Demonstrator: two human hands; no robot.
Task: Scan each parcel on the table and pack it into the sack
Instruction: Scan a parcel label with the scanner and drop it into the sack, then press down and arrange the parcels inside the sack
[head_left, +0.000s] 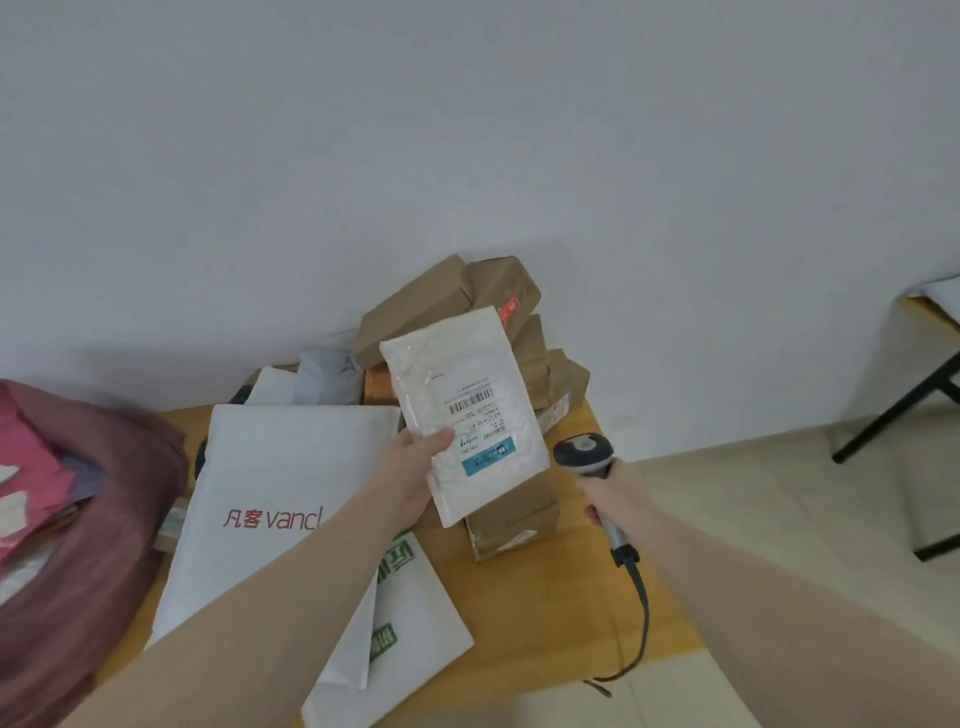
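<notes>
At frame centre the left hand (415, 480) holds a white padded mailer (462, 410) up above the wooden surface (524, 597), label and barcode facing the camera. Just right of it, the right hand (615, 491) grips a corded barcode scanner (584, 452). Brown boxes (457, 301) pile behind; a dark red sack (104, 519) sits at left.

A glossy white plastic mailer (464, 410), matt brown cardboard boxes (452, 301), smooth wooden table (524, 597).

White mailer (462, 410), blue label (487, 455), maroon sack (104, 545).
</notes>
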